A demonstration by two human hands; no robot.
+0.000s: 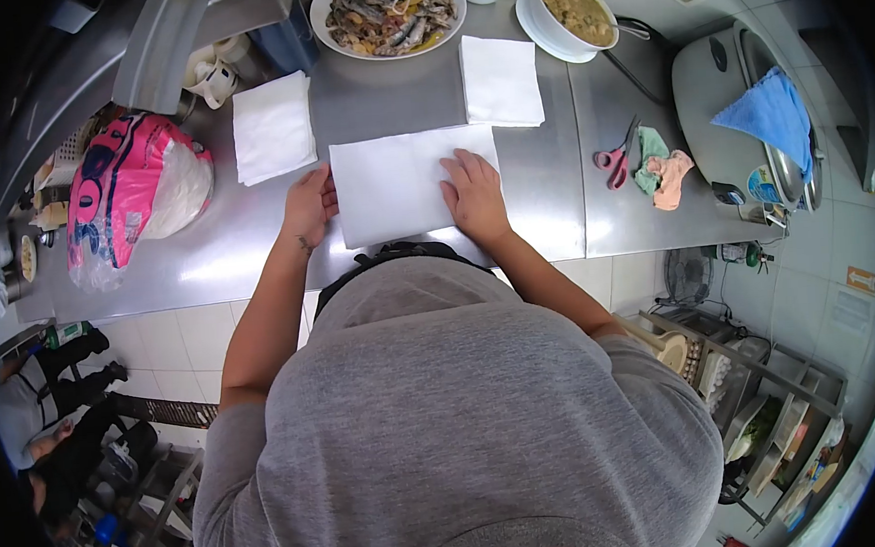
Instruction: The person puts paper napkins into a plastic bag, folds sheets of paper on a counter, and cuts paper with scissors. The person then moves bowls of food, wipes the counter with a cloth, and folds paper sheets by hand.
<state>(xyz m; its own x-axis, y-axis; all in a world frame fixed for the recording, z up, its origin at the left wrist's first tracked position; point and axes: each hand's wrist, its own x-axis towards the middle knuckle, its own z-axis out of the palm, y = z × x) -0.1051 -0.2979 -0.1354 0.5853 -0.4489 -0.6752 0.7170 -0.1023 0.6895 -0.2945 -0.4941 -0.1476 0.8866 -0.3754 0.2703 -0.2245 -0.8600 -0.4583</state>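
A white paper napkin (387, 191), spread out as a wide rectangle, lies on the steel counter in front of my body. My right hand (476, 193) rests on its right part with the fingers spread. At its left edge is my left hand (310, 209), fingers loosely bent and apart, nothing visible in them; whether they touch the edge is hard to tell. Farther back on the left sits a stack of folded white napkins (274, 128). A second stack of napkins (502, 81) is at the back right.
Behind are a plate of fish (342, 47) and a bowl of soup (548, 16) on a saucer. Scissors (611, 166), a green cloth (647, 146) and a peach cloth (668, 181) lie right, near a large metal appliance (697, 87). A pink plastic bag (116, 183) stands left.
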